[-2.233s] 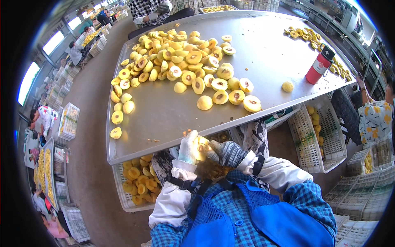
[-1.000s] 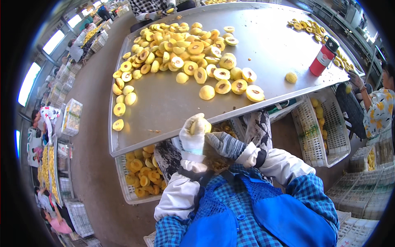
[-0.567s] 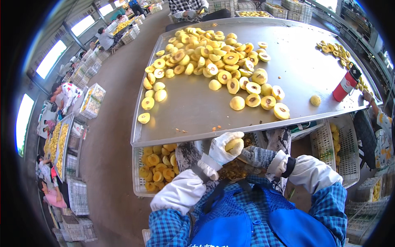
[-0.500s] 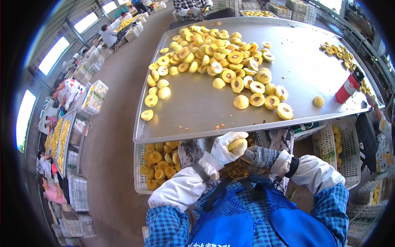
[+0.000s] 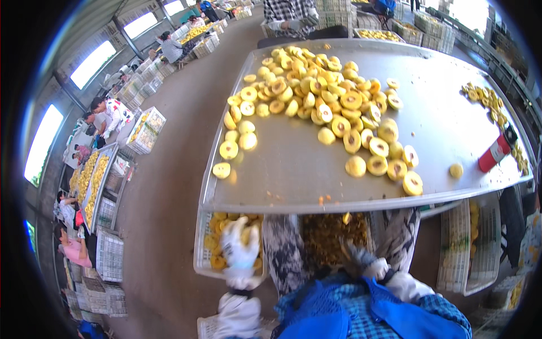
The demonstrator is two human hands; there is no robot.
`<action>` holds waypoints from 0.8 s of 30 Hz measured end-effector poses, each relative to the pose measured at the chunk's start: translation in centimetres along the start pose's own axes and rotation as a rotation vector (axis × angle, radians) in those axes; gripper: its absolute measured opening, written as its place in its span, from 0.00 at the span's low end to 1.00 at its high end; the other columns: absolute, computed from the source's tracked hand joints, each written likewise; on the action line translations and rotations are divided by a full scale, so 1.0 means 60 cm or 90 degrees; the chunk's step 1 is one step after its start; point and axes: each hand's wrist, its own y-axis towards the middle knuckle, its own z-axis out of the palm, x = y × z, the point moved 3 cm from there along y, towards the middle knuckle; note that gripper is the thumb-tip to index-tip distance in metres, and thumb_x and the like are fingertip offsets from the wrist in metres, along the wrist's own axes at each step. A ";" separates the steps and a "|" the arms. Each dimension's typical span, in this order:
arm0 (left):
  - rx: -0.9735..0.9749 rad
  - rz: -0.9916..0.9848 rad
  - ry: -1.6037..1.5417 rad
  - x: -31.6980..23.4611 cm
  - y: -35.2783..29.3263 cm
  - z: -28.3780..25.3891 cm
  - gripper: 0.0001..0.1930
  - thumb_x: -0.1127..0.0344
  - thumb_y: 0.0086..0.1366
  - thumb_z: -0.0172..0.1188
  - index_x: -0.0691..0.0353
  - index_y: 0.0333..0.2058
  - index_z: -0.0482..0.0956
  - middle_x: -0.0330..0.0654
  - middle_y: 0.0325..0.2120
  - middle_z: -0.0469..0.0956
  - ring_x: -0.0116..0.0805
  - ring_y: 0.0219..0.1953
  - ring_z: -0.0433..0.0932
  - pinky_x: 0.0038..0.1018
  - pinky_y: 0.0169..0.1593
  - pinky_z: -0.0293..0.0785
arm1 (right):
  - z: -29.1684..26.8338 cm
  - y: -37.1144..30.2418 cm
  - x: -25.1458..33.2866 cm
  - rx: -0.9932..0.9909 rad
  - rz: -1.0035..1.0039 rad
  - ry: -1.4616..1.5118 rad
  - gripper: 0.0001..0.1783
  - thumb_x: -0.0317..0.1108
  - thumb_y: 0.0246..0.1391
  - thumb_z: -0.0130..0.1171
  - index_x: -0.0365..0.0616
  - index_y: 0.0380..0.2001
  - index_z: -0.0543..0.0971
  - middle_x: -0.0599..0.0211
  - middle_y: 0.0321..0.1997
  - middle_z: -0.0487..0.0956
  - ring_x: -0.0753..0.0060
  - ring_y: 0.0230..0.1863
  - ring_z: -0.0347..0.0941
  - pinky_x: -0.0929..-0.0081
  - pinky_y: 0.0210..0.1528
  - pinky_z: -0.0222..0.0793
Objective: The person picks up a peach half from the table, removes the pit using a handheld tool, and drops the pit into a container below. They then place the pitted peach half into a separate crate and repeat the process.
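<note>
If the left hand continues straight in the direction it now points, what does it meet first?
Most likely the yellow fruit in the white crate under the table edge: the gloved left hand reaches down over it. Depth is unclear, so it may already touch.

Left hand (image 5: 240,251) seemingly over fruit crate (image 5: 202,248).

Fruit-processing shed, open-sided.
Halved yellow fruit (image 5: 339,107) is covering a long metal table (image 5: 293,169); workers (image 5: 113,113) are sitting among stacked white crates (image 5: 141,130) along the concrete floor.
</note>
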 end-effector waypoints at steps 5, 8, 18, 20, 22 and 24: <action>0.113 0.009 0.055 0.017 0.251 0.044 0.32 0.52 0.58 0.61 0.59 0.58 0.64 0.58 0.58 0.61 0.55 0.56 0.67 0.43 0.56 0.68 | 0.029 -0.010 -0.031 0.085 0.294 0.379 0.28 0.36 0.55 0.54 0.42 0.59 0.66 0.52 0.39 0.79 0.56 0.35 0.76 0.61 0.36 0.71; 0.177 -0.077 0.202 0.095 0.422 0.188 0.37 0.46 0.60 0.57 0.52 0.63 0.55 0.58 0.61 0.56 0.55 0.55 0.70 0.41 0.55 0.71 | 0.035 0.022 -0.025 0.135 0.361 0.430 0.27 0.36 0.55 0.54 0.41 0.58 0.67 0.51 0.40 0.79 0.55 0.35 0.76 0.61 0.36 0.72; 0.314 -0.072 0.281 0.063 0.461 0.362 0.34 0.50 0.58 0.56 0.42 0.62 0.57 0.51 0.49 0.66 0.51 0.48 0.73 0.46 0.47 0.73 | 0.005 0.057 -0.038 0.161 0.440 0.460 0.24 0.35 0.54 0.55 0.40 0.55 0.70 0.49 0.43 0.78 0.52 0.36 0.77 0.60 0.36 0.72; 0.383 0.017 0.206 0.004 0.412 0.375 0.35 0.54 0.56 0.59 0.44 0.62 0.58 0.50 0.48 0.68 0.51 0.48 0.73 0.45 0.48 0.72 | 0.007 0.055 -0.033 0.154 0.433 0.459 0.24 0.35 0.54 0.55 0.40 0.54 0.70 0.49 0.44 0.78 0.52 0.36 0.77 0.60 0.36 0.72; 0.462 0.058 0.198 -0.068 0.368 0.385 0.34 0.55 0.55 0.61 0.45 0.60 0.60 0.50 0.49 0.68 0.52 0.50 0.72 0.45 0.50 0.71 | 0.004 0.055 -0.021 0.141 0.426 0.464 0.23 0.35 0.54 0.55 0.40 0.53 0.71 0.48 0.44 0.78 0.51 0.37 0.77 0.60 0.36 0.72; 0.482 0.097 0.171 -0.097 0.331 0.387 0.33 0.56 0.55 0.62 0.44 0.59 0.60 0.50 0.51 0.67 0.52 0.52 0.71 0.46 0.52 0.70 | -0.002 0.056 -0.004 0.127 0.412 0.477 0.23 0.35 0.54 0.55 0.40 0.53 0.72 0.48 0.45 0.78 0.50 0.37 0.77 0.60 0.36 0.73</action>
